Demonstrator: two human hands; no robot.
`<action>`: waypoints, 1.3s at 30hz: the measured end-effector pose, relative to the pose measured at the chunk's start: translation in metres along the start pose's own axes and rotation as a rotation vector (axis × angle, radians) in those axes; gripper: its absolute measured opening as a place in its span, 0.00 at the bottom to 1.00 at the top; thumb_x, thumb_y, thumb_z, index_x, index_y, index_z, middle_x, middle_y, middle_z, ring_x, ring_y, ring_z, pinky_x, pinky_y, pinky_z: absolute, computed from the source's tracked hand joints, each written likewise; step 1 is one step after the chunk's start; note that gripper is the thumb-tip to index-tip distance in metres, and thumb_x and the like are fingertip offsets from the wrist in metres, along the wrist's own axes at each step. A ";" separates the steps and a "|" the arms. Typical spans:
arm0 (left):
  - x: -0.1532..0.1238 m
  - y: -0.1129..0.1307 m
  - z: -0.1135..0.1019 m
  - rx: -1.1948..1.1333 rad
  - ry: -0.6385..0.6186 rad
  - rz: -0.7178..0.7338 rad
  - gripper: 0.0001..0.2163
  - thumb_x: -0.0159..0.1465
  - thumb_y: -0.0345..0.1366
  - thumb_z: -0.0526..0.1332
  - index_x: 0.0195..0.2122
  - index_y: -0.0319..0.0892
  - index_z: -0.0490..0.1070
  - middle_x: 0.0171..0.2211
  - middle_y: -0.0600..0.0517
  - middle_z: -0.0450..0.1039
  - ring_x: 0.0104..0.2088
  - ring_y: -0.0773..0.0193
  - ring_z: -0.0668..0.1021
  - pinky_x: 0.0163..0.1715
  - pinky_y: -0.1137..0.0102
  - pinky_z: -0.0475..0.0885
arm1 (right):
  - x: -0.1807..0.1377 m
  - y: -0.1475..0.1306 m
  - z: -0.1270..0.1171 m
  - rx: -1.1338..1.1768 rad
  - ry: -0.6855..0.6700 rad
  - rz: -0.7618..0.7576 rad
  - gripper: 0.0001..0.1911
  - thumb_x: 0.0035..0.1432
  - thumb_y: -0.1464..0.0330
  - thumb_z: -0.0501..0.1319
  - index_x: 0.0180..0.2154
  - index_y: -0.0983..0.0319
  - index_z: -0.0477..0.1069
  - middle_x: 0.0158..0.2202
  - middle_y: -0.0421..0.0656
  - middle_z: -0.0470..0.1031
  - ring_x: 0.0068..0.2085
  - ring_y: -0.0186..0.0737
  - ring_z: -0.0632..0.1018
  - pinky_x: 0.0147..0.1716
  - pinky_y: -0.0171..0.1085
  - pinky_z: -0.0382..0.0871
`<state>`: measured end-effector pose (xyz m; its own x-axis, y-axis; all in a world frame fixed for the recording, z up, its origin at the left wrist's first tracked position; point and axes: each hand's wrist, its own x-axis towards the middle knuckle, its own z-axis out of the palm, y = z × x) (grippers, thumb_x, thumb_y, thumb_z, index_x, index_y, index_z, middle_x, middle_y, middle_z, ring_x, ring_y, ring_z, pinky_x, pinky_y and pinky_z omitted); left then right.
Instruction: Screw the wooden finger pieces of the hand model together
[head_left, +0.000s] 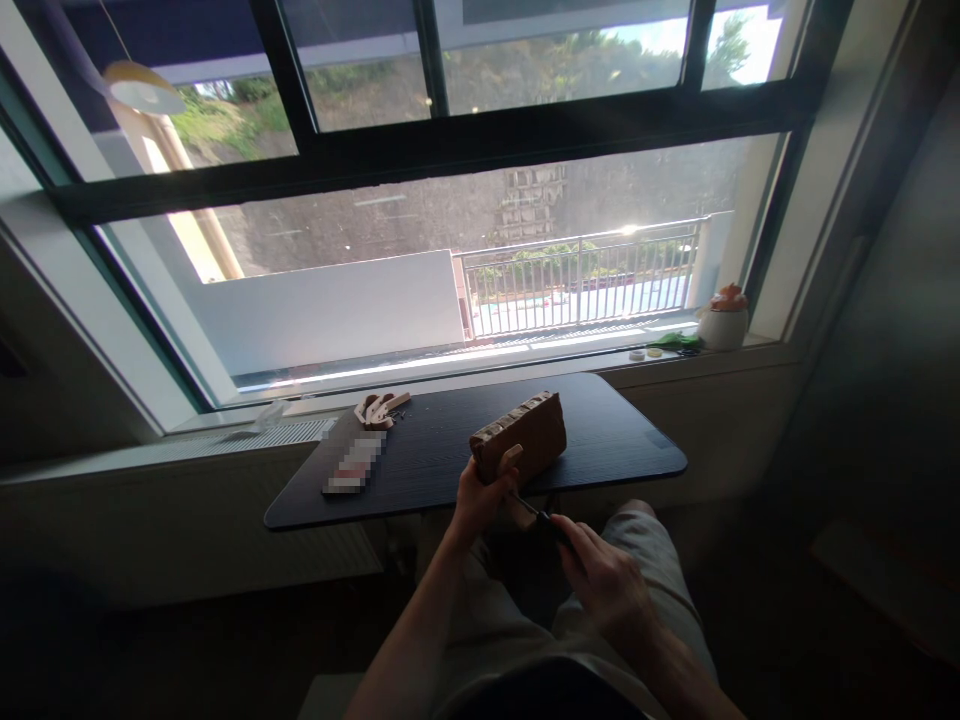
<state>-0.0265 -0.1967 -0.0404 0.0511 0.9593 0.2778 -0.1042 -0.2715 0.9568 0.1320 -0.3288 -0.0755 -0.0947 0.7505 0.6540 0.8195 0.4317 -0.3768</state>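
Left hand (pixel 480 497): gripping one brown, box-shaped piece (pixel 531 438). Right hand (pixel 606 582): fingers wrapped around one slim, black-handled, metal-shafted tool (pixel 552 523). One dark, round-cornered bench (pixel 607 425) ahead.

block (pixel 534 440) was brown with a paler top edge, tool handle (pixel 556 528) was black, surface (pixel 611 430) looked pretty dark with faint grain, shorts (pixel 652 555) were kinda grey

Tip of the tool (pixel 556 527) indistinct beside the left hand (pixel 484 500), flat dark-edged slab (pixel 355 463) pixelated
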 end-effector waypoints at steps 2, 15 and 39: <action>0.000 0.000 0.000 0.000 0.002 0.012 0.21 0.44 0.38 0.72 0.40 0.36 0.73 0.32 0.48 0.78 0.31 0.61 0.78 0.29 0.71 0.72 | -0.001 0.000 0.000 -0.009 0.013 0.015 0.16 0.64 0.71 0.48 0.53 0.63 0.62 0.45 0.45 0.75 0.42 0.37 0.78 0.40 0.35 0.72; 0.002 -0.004 -0.001 0.038 -0.001 0.011 0.21 0.46 0.38 0.71 0.40 0.36 0.72 0.34 0.47 0.78 0.32 0.60 0.78 0.29 0.71 0.72 | 0.006 -0.006 -0.002 -0.168 -0.014 0.049 0.17 0.65 0.67 0.49 0.53 0.57 0.66 0.35 0.40 0.73 0.30 0.34 0.76 0.26 0.33 0.64; 0.000 0.000 0.000 -0.003 -0.001 0.006 0.21 0.45 0.38 0.71 0.40 0.37 0.73 0.32 0.49 0.77 0.31 0.62 0.78 0.28 0.72 0.71 | 0.015 -0.008 -0.007 -0.303 -0.043 -0.042 0.17 0.63 0.71 0.50 0.52 0.59 0.68 0.31 0.41 0.74 0.29 0.34 0.76 0.25 0.32 0.64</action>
<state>-0.0269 -0.1969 -0.0401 0.0519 0.9574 0.2841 -0.1078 -0.2774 0.9547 0.1280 -0.3245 -0.0577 -0.1511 0.7585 0.6340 0.9450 0.2989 -0.1324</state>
